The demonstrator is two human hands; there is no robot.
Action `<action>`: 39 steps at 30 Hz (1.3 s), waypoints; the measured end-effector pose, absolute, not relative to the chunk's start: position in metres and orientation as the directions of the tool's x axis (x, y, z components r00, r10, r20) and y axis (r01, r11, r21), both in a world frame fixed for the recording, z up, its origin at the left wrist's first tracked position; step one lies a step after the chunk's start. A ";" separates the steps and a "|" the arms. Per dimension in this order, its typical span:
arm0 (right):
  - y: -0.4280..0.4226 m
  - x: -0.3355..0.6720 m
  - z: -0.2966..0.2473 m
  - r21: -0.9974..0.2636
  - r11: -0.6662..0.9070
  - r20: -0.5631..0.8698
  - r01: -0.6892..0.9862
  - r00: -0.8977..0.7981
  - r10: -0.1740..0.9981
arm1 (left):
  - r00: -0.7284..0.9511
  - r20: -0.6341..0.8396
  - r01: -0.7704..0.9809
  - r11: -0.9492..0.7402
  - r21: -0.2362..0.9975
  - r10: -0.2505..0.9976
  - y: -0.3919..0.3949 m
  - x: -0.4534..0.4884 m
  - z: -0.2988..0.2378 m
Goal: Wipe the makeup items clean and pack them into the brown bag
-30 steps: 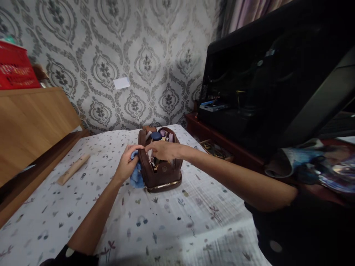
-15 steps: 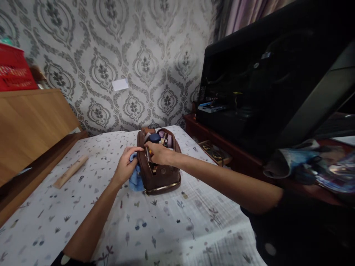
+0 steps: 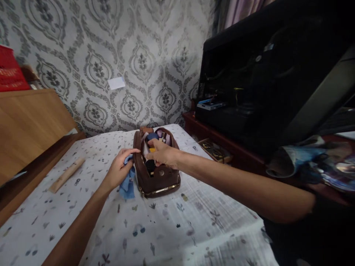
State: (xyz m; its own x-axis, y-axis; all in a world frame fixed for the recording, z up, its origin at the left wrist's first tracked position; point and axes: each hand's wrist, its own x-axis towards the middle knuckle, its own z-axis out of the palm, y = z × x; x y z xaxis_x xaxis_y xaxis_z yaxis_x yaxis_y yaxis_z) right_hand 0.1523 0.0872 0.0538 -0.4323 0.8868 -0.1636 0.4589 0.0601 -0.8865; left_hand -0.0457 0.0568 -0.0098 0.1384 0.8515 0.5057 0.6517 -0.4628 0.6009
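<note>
A brown zippered bag lies opened on the patterned cloth, with small cosmetic-like items inside. Among them are a dark blue round item, a yellow piece and a black item. My right hand reaches in over the right side of the bag; its thumb and finger are apart, and its other fingers are partly hidden. At the bag's left edge, my left hand is closed on a crumpled blue cloth, with its outstretched fingertip against the bag's rim.
A beige tube-like item lies at the left on the white printed sheet. Wooden furniture borders the left side. A large black screen stands at right, above an open drawer. The wallpapered wall is behind.
My right hand has shifted toward the near end of the bag, with its thumb and finger now apart. The blue cloth hangs farther left, out from the bag's side, with my left hand.
</note>
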 end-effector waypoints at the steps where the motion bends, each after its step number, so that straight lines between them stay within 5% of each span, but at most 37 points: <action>1: 0.085 0.157 0.058 -0.897 0.052 -0.160 0.438 -0.433 0.887 | 0.138 0.505 0.648 -0.463 0.604 0.852 0.056 -0.047 -0.011; 10: 0.085 0.186 0.083 -0.899 0.178 -0.024 0.399 -0.452 0.892 | 0.121 0.469 0.647 -0.428 0.632 0.875 0.058 -0.049 -0.009; 19: 0.088 0.176 0.062 -0.519 0.531 0.090 0.670 -0.574 0.814 | 0.026 0.384 0.526 -0.340 0.779 0.923 0.058 -0.027 -0.003; 39: 0.083 0.161 0.049 -0.277 0.621 0.075 0.734 -0.627 0.775 | -0.039 0.280 0.280 -0.259 0.925 0.959 0.057 -0.031 -0.037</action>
